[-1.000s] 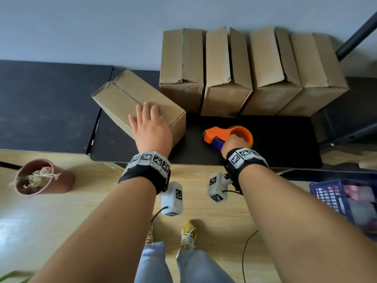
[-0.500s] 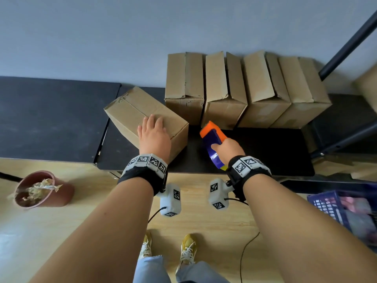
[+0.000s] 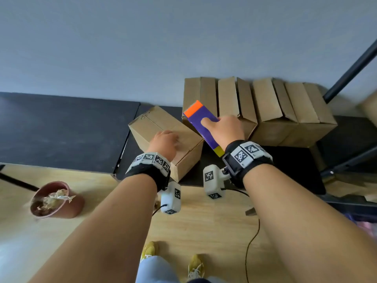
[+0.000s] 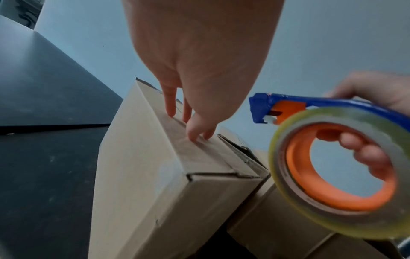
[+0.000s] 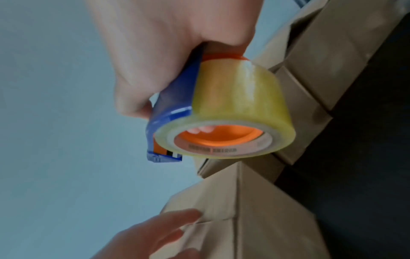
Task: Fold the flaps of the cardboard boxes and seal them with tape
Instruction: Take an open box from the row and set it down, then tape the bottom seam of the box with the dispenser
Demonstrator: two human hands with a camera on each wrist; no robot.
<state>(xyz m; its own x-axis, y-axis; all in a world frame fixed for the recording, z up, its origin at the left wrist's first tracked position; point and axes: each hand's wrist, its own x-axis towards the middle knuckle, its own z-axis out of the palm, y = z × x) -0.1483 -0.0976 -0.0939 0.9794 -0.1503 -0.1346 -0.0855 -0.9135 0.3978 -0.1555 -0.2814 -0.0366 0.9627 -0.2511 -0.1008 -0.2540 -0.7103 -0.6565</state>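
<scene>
A closed cardboard box (image 3: 155, 123) lies at an angle on the black table (image 3: 61, 127). My left hand (image 3: 164, 142) rests on its top, fingertips pressing along the flap seam (image 4: 190, 133). My right hand (image 3: 223, 129) grips a blue and orange tape dispenser (image 3: 201, 121) with a clear yellowish tape roll (image 5: 239, 105), fingers through the orange core (image 4: 341, 168). The dispenser hangs in the air just right of the box, its cutter end (image 4: 259, 110) pointing toward the far end of the box.
Several more cardboard boxes (image 3: 265, 107) stand in a row against the grey wall behind. A reddish pot (image 3: 55, 201) sits on the wooden floor at left. A black pole (image 3: 350, 70) slants up at right. A cable (image 3: 253, 242) trails over the floor.
My right hand has lifted the tape dispenser off the table and carried it up and forward beside the box. The left hand stays on the box, its fingers now more bent.
</scene>
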